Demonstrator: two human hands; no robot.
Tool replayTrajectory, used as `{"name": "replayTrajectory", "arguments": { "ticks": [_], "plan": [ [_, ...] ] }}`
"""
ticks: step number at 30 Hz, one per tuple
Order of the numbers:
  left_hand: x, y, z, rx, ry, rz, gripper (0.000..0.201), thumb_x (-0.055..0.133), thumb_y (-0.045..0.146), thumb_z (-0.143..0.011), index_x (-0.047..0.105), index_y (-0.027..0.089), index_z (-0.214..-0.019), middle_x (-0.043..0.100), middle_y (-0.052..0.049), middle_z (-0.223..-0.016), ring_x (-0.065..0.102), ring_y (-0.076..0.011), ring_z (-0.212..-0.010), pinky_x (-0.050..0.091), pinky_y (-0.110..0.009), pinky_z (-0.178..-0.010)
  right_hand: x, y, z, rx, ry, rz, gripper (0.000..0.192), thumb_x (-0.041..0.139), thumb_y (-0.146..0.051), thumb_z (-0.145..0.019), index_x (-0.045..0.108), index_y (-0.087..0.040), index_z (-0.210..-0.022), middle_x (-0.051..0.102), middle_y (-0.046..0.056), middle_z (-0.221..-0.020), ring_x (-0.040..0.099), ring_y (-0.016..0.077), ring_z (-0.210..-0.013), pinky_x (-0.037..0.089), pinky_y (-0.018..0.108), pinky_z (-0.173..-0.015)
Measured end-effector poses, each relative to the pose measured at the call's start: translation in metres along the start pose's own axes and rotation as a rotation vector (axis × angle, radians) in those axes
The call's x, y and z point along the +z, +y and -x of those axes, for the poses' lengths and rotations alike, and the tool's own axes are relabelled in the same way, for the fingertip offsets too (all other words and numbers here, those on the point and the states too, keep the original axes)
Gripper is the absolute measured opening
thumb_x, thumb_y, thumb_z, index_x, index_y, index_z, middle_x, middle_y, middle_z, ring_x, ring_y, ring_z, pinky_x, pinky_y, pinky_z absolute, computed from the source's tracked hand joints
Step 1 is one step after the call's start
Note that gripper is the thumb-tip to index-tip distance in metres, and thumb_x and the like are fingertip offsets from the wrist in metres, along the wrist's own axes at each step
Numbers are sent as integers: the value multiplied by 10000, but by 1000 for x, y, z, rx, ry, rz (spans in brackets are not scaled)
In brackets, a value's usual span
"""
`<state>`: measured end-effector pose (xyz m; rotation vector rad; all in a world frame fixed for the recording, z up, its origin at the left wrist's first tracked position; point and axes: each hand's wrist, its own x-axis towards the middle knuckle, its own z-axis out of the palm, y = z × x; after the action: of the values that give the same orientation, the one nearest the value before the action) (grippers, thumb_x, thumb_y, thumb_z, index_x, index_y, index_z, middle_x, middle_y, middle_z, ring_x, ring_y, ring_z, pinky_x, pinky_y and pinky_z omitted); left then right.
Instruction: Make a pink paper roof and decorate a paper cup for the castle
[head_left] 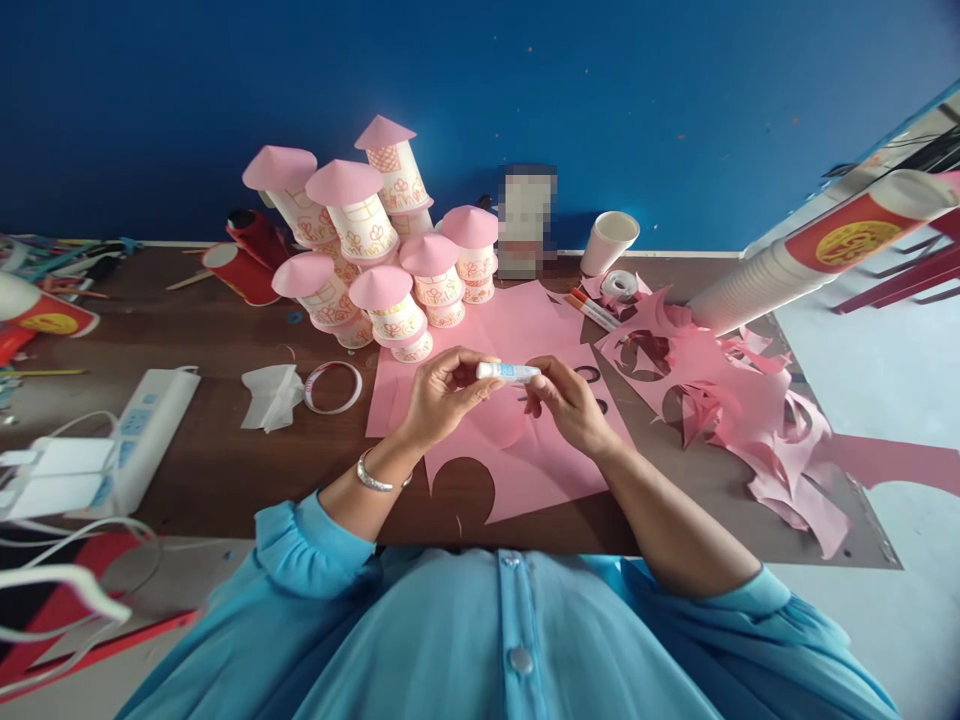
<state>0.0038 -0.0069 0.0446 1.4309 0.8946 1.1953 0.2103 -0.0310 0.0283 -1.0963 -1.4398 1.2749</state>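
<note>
Left grip (444, 392) and right grip (574, 405) are pinching opposite ends of a small white tube (510, 372) above pink paper (547, 480) lying near the table's (221, 450) front edge. Seemingly light, smooth and squeezable, the tube is favouring gentle fingertip holds at its ends. Cone-roofed towers (366, 233) are standing toward the table's back edge.

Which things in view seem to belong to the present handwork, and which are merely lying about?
Likely in use: small white tube with blue label, held by left fingers and right fingers; flat pink paper sheets beneath; white paper towers with pink cone roofs.

Probably just lying about: long white plastic power strip; creased white sheet.
</note>
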Motion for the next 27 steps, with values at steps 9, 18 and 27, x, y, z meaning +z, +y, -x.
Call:
{"name": "replayTrajectory", "arguments": {
  "ticks": [9,18,27],
  "plan": [
    [0,-4,0,170,-16,-225,249,815,411,-858,747,185,-941,752,-42,-866,648,-115,-663,532,-238,-606,2,5,-4,144,-54,-155,637,523,-826,-912,544,-216,-728,439,-43,-640,452,100,-478,529,296,-527],
    [2,11,4,297,-8,-315,193,803,360,-875,748,189,-948,742,-28,-824,644,-114,-670,517,-231,-603,4,-4,-3,172,-101,-289,642,556,-814,-903,539,-219,-664,380,-64,-585,357,91,-460,563,328,-560],
    [-1,13,22,136,-28,-62,423,834,430,-846,723,213,-1191,745,-46,-973,655,-103,-667,549,-236,-598,20,-43,11,124,53,-487,437,925,-490,-705,676,-248,-970,500,-75,-661,475,94,-558,536,251,-563]
  ]
}}
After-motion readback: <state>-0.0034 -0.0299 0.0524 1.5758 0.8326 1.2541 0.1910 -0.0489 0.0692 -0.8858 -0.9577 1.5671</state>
